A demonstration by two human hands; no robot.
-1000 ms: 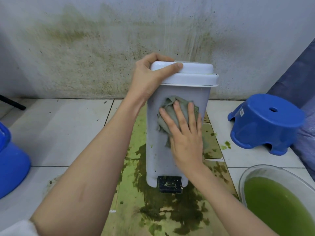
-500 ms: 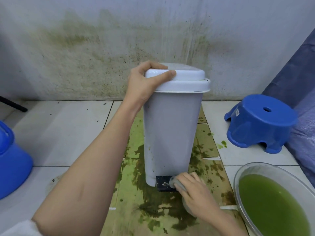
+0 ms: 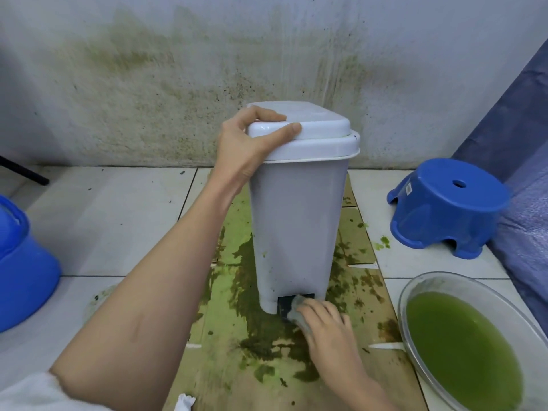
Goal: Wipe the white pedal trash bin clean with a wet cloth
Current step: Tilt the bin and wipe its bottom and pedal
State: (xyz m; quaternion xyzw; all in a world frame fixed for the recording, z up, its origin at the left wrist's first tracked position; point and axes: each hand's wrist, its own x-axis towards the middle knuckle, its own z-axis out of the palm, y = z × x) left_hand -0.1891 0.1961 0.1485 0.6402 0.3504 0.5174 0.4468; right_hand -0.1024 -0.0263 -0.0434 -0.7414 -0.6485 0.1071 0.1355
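White pedal trash bin [image 3: 299,221] stood upright on a flattened sheet of cardboard [image 3: 225,345] laid over the tiled floor [image 3: 112,221], close to the stained wall [image 3: 178,69]. The cardboard was blotched with dark green wet marks, so it probably sat there to catch the runoff and spare the tiles.

Your left hand [image 3: 246,149] gripped the near left corner of the lid [image 3: 308,129], thumb along the front edge and fingers curled over the top. I judge you held it there to pin the light bin down and keep the lid shut while you scrubbed low, since a push at the base could slide or tip it.

Your right hand [image 3: 323,324] was closed round the grey wet cloth [image 3: 298,311], bunched small and pressed onto the black pedal [image 3: 286,305] at the foot of the bin. Bunching likely let you work into that narrow recess. The hand was blurred, so exactly how your fingers lay I could not tell.

You kept the clear basin [image 3: 415,298] of green water just to your right, near enough for rinsing the cloth. A blue stool [image 3: 444,209] sat behind it and a blue bucket [image 3: 23,262] stood well apart on your left.

Specks showed low on the front panel, so that face probably still needed a pass.
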